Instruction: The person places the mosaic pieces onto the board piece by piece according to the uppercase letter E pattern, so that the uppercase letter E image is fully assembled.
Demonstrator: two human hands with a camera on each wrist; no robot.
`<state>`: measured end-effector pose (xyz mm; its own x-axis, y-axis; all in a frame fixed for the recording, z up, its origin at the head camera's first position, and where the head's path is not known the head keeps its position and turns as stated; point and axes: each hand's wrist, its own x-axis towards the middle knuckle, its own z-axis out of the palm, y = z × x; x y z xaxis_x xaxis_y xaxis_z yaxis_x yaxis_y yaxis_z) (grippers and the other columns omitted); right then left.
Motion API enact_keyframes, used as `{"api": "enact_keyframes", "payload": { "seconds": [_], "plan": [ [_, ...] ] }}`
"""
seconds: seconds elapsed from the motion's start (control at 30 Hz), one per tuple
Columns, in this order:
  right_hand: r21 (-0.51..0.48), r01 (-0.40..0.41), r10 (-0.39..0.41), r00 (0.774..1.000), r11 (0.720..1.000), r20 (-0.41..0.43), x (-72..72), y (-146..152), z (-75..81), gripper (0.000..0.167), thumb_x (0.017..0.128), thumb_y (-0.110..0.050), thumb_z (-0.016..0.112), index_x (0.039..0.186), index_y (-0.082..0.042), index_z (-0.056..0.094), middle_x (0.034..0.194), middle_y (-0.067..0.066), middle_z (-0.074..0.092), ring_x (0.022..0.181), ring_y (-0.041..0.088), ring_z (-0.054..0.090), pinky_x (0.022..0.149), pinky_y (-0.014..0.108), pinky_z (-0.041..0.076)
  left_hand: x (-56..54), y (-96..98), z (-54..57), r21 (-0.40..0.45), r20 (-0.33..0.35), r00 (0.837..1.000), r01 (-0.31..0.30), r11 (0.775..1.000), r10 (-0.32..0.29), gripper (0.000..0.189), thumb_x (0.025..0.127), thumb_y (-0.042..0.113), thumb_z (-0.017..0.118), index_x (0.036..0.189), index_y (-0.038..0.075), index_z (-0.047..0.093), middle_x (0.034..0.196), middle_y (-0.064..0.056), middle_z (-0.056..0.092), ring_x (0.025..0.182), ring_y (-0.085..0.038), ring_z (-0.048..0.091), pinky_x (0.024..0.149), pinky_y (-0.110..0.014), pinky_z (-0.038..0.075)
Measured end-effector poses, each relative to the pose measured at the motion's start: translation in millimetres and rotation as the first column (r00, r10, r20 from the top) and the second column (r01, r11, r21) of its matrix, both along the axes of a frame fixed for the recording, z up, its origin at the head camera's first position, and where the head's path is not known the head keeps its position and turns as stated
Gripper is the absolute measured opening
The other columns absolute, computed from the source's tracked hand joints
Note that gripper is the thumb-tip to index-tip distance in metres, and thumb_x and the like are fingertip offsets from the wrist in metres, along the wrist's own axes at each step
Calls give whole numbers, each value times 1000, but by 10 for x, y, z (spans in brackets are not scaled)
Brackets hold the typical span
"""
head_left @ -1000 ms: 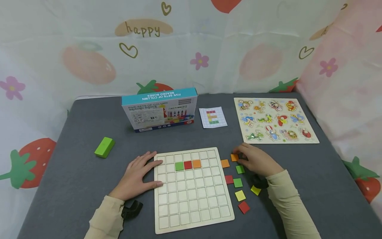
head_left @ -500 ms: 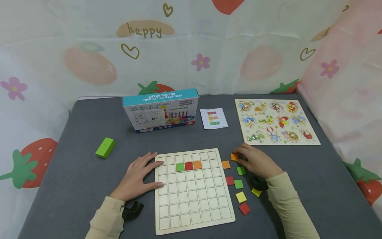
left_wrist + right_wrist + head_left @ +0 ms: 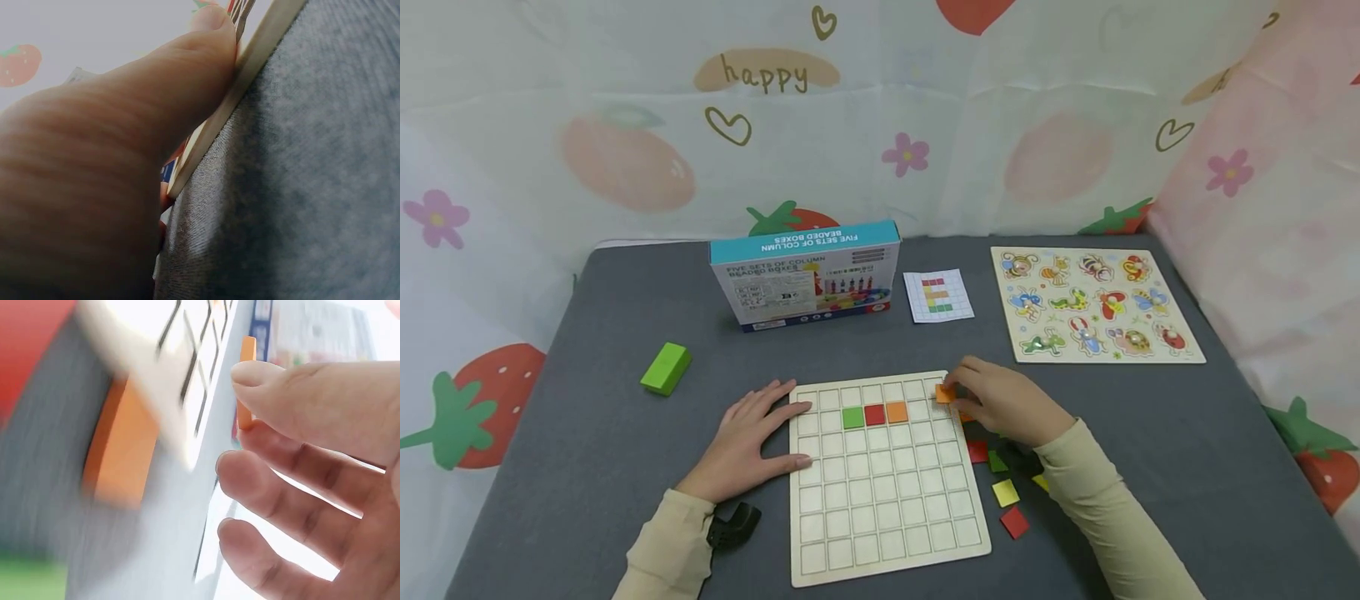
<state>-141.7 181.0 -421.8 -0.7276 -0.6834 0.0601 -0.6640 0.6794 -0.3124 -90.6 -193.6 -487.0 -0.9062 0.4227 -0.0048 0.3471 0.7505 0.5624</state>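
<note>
A pale wooden grid board lies on the grey table. In its second row a green tile, a red tile and an orange tile sit side by side. My left hand rests at the board's left edge, fingers spread, thumb and fingertips on the rim. Over the board's upper right corner, my right hand pinches another orange tile between thumb and forefinger; the right wrist view shows it edge-on. Below that hand, a further orange tile lies beside the board, mostly covered in the head view.
Loose red, yellow and green tiles lie right of the board. Behind it are a cardboard box, a pattern card and an insect puzzle. A green block lies at left.
My right hand has picked up the orange tile from the table and carried it left, over the board's upper right corner. The left hand stays in place.
</note>
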Motion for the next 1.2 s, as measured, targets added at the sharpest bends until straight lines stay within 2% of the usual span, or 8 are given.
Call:
{"api": "enact_keyframes", "payload": {
  "seconds": [0.23,0.47,0.8,1.0,1.2],
  "plan": [
    [-16,-184,184,983,983,-19,68,-400,-16,20,86,-13,72,106,-13,66,105,-3,62,88,7,60,76,22,54,-11,6,8,-3,-10,1000,-1,1000,1,76,79,65,65,143,28,46,157,-4,27,146,-30,18,114,-57,12],
    [-47,-290,285,955,956,-85,175,-679,-96,16,87,-18,72,102,-15,66,101,-4,61,87,7,61,76,21,54,-12,12,19,-16,7,1000,-1,1000,1,77,80,67,62,144,29,45,158,-3,25,147,-29,17,115,-57,12],
    [28,-292,293,954,956,-60,203,-936,-138,15,90,-20,68,105,-17,67,102,-6,62,90,7,60,81,22,53,-10,7,3,-9,-19,1000,-2,1000,2,76,79,65,64,143,28,47,157,-4,27,146,-30,19,114,-58,14],
    [86,-288,293,955,954,-54,226,-1007,-167,15,92,-23,67,106,-17,67,103,-5,62,90,8,60,82,22,53,-10,5,-8,-14,4,1000,-4,1000,4,76,79,67,62,144,30,45,158,-2,25,146,-28,17,115,-57,12],
    [98,-272,278,959,957,-51,246,-1022,-180,17,92,-24,66,108,-18,66,106,-5,62,93,8,60,83,23,53,-10,0,0,-8,12,1000,-2,1000,2,76,80,67,62,144,30,44,158,-1,25,147,-28,17,115,-57,12]
  ]
}}
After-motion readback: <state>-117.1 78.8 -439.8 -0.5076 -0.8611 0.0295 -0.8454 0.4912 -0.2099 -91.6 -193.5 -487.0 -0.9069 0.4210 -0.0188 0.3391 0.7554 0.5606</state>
